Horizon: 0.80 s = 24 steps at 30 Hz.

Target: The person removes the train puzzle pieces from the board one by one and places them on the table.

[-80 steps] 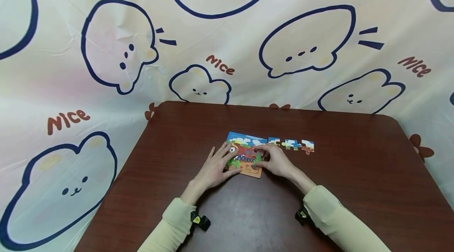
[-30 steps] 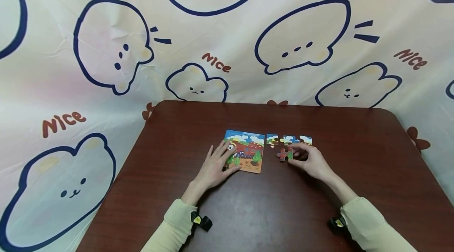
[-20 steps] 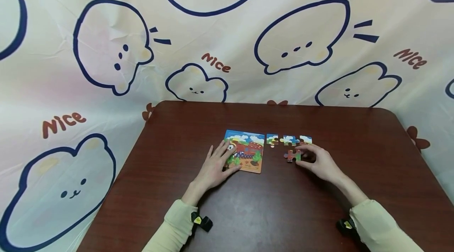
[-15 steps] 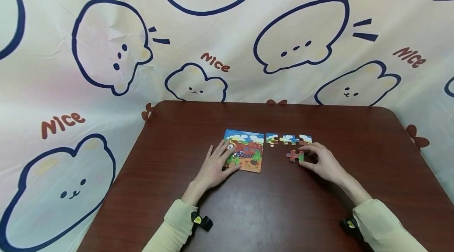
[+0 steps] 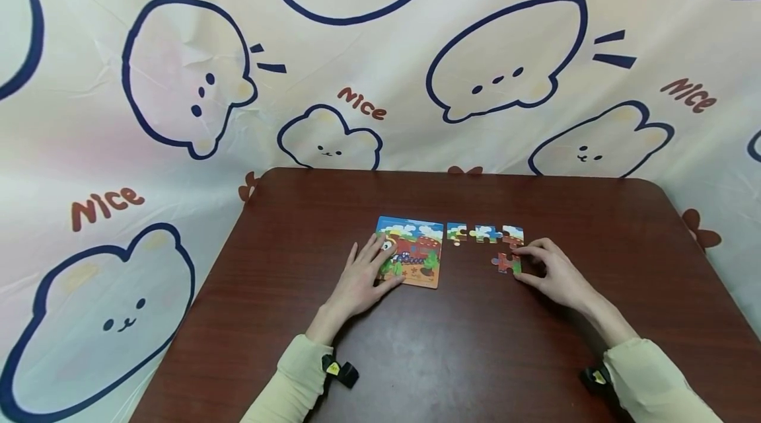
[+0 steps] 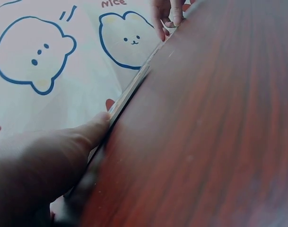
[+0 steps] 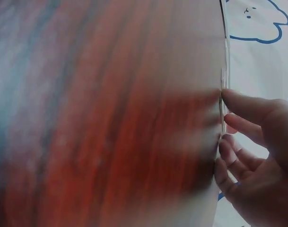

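Observation:
In the head view my left hand (image 5: 355, 281) rests with extended fingers over the left side of a colourful puzzle board (image 5: 416, 231) showing a red train, sky and cactus. The left wrist view shows that hand's thumb (image 6: 89, 132) along the board's near edge. To the right, my right hand (image 5: 555, 272) pinches the right side of a red and green puzzle piece (image 5: 505, 263) between thumb and fingers. This piece lies just below the rightmost sky piece (image 5: 512, 233). Seen from the right wrist, the thumb and curled fingers (image 7: 243, 106) meet at the tabletop's level.
Two more sky pieces, a left one (image 5: 456, 231) and a middle one (image 5: 484, 233), lie in a row right of the board. All sit on a dark brown table (image 5: 392, 357). A cartoon-printed cloth (image 5: 404, 59) hangs behind it.
My right hand has left the board's right side and moved right with the red and green piece, stopping below the rightmost sky piece. My left hand stays on the board.

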Tool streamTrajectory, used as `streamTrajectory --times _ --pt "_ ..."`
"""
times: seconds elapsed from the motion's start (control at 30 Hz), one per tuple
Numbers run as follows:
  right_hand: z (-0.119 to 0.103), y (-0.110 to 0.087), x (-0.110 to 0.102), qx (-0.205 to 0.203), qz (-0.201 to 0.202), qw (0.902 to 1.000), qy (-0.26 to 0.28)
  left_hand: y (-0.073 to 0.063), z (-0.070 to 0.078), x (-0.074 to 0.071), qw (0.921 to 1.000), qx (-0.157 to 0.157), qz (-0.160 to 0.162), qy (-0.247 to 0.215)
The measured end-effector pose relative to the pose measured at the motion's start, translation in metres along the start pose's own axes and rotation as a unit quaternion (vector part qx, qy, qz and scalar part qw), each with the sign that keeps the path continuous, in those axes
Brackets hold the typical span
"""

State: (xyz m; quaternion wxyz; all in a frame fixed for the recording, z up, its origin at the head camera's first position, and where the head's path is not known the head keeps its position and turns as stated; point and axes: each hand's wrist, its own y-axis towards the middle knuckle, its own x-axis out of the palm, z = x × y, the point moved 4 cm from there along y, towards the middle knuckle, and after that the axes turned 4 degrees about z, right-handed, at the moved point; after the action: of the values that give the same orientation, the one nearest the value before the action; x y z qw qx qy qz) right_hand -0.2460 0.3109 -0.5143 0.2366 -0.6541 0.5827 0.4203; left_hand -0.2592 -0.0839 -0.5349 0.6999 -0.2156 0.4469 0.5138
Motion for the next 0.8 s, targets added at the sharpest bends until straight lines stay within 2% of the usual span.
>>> streamTrajectory --times 0.17,0.27,0.53,0.67,0.8 --pt "-0.007 0.003 -0.002 0.009 0.063 0.9980 0.007 -0.001 0.000 0.002 0.9998 0.002 0.008 0.016" --pt "-0.020 0.012 0.003 0.006 0.074 0.9968 0.028 -0.001 0.000 0.003 0.9998 -0.001 0.013 0.016" --pt "-0.076 0.044 0.042 -0.017 0.007 0.9951 0.097 0.000 0.000 0.007 0.9992 -0.007 0.021 0.032" --pt "-0.102 0.058 0.067 -0.035 -0.034 0.9884 0.144 0.000 -0.001 0.008 0.9990 -0.008 0.019 0.039" --pt "-0.117 0.070 0.086 -0.049 -0.068 0.9808 0.176 -0.001 -0.002 0.006 0.9989 -0.009 0.020 0.042"
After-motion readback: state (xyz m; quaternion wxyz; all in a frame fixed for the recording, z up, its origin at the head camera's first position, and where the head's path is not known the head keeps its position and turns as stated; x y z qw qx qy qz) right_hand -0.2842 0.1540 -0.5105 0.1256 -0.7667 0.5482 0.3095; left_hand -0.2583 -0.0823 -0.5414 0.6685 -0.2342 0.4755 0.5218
